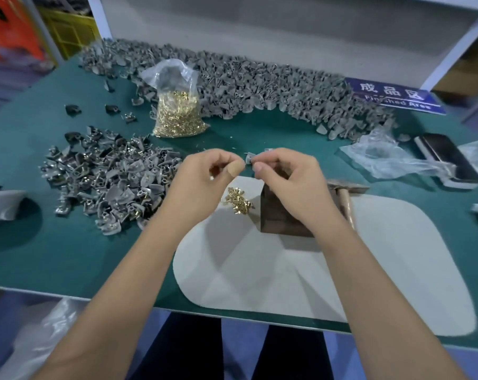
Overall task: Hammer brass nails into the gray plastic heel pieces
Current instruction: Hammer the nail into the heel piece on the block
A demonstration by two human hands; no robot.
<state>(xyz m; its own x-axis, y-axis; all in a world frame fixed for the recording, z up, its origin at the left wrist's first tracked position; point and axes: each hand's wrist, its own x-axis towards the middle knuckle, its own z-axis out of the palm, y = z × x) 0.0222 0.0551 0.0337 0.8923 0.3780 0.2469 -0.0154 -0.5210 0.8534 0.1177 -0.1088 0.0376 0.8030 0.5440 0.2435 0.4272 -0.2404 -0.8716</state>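
Both hands are raised over the white mat (369,270). My right hand (290,182) pinches a small gray heel piece (249,158) between thumb and forefinger. My left hand (205,179) has its fingers curled and thumb pressed to the fingertips right beside that piece; what it pinches is too small to see. A small heap of brass nails (237,200) lies on the mat below the hands. The dark metal block (281,218) stands under my right wrist. A hammer (344,196) lies just right of the block.
A pile of gray heel pieces (109,176) lies at the left, and a long bank of them (259,86) runs along the back. A plastic bag of brass nails (177,105) stands behind the hands. Crumpled clear bags (391,157), a dark box (446,157) and a blue sign (394,96) sit at the right.
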